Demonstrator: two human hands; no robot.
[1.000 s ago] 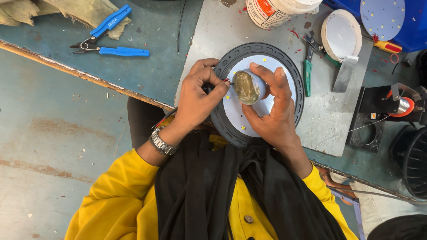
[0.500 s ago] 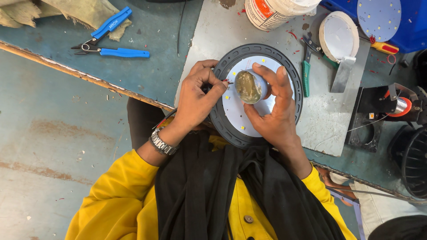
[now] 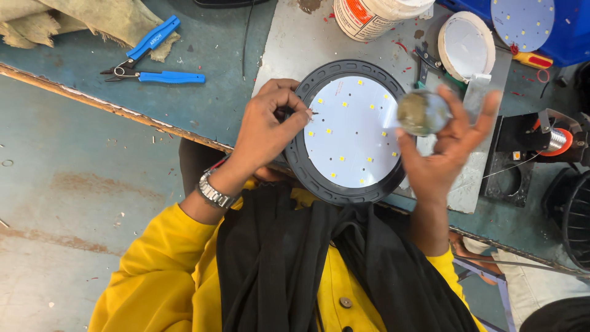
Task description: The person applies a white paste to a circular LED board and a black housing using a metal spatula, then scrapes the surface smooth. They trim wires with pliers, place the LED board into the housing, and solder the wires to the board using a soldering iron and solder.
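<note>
A round black lamp housing [image 3: 319, 184] lies on the bench with a white disc board [image 3: 353, 132] of small yellow chips inside it. My left hand [image 3: 267, 126] rests on the housing's left rim, its fingers pinched on a tiny dark screw at the board's edge. To the right of the board my right hand [image 3: 448, 147] is lifted, fingers spread, holding a small round clear container [image 3: 421, 112] with brownish contents. A metal watch [image 3: 214, 192] is on my left wrist.
Blue-handled pliers [image 3: 153, 61] lie at the bench's left by some cloth. At the back stand a white tub [image 3: 375, 15], a white round cover [image 3: 467, 46], a second disc board [image 3: 522, 21] and green-handled pliers [image 3: 424, 67]. A grey metal sheet [image 3: 295, 43] underlies the housing.
My right hand has lifted the small container off the middle of the board and moved it right. My left hand stays pinched at the board's left edge.
</note>
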